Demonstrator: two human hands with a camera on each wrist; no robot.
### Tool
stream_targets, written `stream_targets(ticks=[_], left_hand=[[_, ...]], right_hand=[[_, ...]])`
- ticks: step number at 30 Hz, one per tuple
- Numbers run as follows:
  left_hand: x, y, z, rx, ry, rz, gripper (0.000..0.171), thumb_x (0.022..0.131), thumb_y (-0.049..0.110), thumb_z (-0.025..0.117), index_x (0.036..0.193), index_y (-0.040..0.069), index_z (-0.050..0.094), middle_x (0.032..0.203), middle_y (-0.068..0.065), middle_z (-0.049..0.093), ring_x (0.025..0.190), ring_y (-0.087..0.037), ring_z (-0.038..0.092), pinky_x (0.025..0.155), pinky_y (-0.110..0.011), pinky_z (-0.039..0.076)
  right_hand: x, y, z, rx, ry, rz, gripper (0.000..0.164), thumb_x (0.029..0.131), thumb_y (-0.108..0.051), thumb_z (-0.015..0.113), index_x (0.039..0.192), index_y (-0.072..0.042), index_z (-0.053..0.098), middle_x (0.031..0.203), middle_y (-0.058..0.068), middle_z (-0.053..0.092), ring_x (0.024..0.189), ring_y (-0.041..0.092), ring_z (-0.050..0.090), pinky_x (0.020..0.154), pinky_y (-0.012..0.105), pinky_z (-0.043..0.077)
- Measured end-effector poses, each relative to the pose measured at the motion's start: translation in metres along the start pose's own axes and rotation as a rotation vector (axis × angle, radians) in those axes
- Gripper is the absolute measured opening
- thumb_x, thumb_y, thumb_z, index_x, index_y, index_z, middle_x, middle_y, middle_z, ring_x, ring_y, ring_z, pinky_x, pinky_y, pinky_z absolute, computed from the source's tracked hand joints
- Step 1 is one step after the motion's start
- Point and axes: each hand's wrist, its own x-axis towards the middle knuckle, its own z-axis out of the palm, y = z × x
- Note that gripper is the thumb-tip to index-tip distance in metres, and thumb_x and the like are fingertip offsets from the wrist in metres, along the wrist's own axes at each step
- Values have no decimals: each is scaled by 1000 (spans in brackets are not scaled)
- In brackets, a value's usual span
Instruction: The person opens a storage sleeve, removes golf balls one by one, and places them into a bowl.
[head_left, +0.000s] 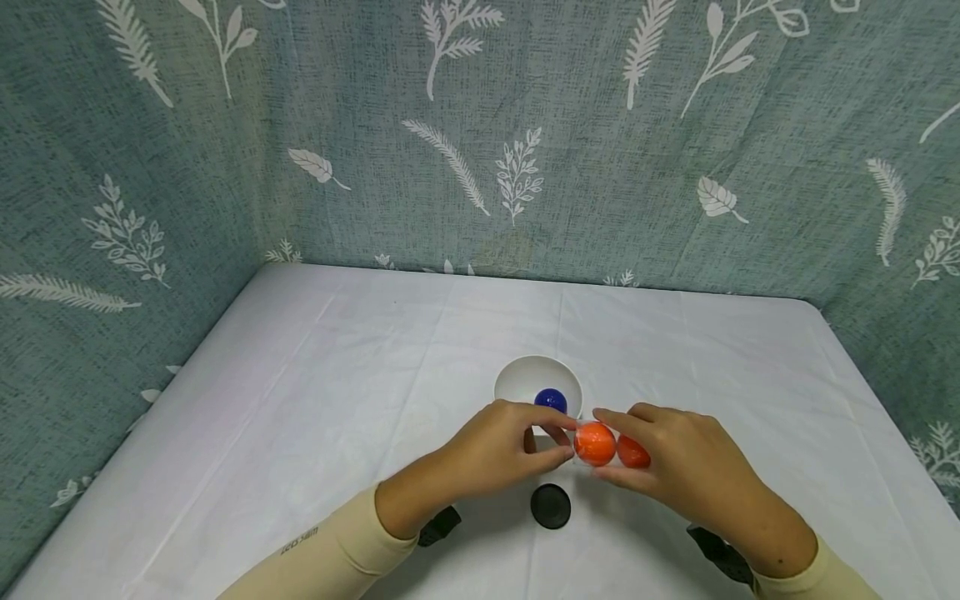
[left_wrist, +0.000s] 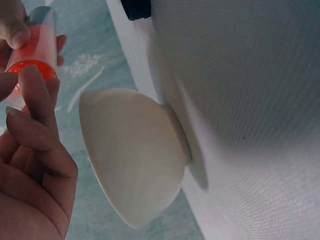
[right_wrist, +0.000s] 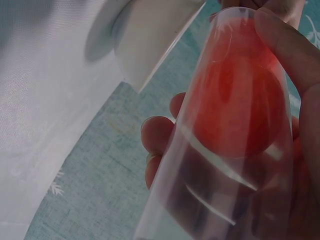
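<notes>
My right hand (head_left: pixel 675 458) grips a clear plastic tube (right_wrist: pixel 200 175) lying on its side above the table. Inside it are an orange ball (head_left: pixel 595 443) at the mouth and a redder ball (head_left: pixel 633 452) farther in, partly hidden by my right fingers. From the left, my left hand (head_left: pixel 502 446) reaches to the mouth of the tube, thumb and index finger pinching at the orange ball. Just behind my hands stands a white bowl (head_left: pixel 517 379) holding a blue ball (head_left: pixel 551 400). The bowl's side (left_wrist: pixel 130 150) fills the middle of the left wrist view.
A round black lid (head_left: pixel 551 506) lies flat on the white tablecloth (head_left: pixel 337 417), in front of the hands. Patterned green curtain (head_left: pixel 375 167) hangs behind the table and along both sides. Black devices (head_left: pixel 438 527) are worn at the wrists.
</notes>
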Motion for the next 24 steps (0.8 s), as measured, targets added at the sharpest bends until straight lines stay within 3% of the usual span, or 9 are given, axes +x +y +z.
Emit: stream_targets(ticks=[12, 24], left_hand=[[0, 1, -2, -10, 43, -17, 24, 94, 27, 71, 118, 22, 74, 97, 11, 73, 53, -2, 52, 48, -19, 43], [-1, -2, -4, -36, 36, -21, 23, 95, 31, 69, 118, 27, 71, 99, 9, 72, 57, -4, 55, 53, -20, 47]], right_hand=[[0, 1, 0, 8, -3, 17, 55, 72, -53, 84, 118, -23, 74, 87, -4, 70, 60, 0, 46, 51, 16, 37], [1, 2, 2, -5, 22, 15, 57, 70, -54, 85, 116, -22, 75, 86, -2, 71, 61, 2, 53, 52, 17, 42]])
